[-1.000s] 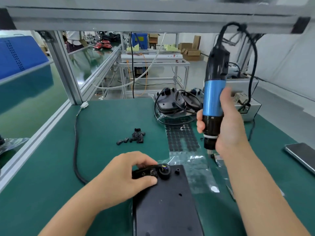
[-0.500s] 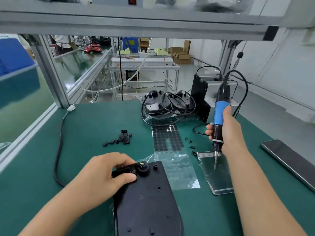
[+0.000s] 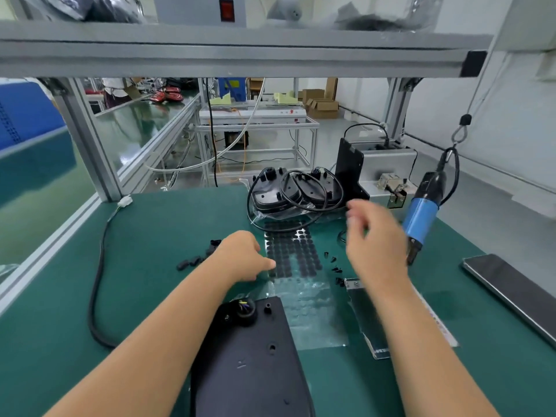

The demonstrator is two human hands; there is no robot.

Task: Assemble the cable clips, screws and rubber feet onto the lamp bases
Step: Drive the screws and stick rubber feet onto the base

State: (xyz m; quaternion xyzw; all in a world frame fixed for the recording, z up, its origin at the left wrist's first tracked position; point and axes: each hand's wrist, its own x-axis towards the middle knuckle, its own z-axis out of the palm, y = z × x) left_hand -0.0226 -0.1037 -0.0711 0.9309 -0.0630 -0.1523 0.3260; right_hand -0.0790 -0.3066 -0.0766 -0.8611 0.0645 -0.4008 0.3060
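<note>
Lamp base (image 3: pixel 249 356): black, lying underside up at the near edge of the green bench, no longer held.
Left hand (image 3: pixel 240 257): off the base, fingers curled, thumb touching the rubber feet sheet (image 3: pixel 290 251).
Right hand (image 3: pixel 376 239): has let go of the screwdriver; fingers loose, empty, blurred.
Electric screwdriver (image 3: pixel 421 215): hangs free on its cord.
Meaning: screwing looks finished; rubber feet probably next.
</note>
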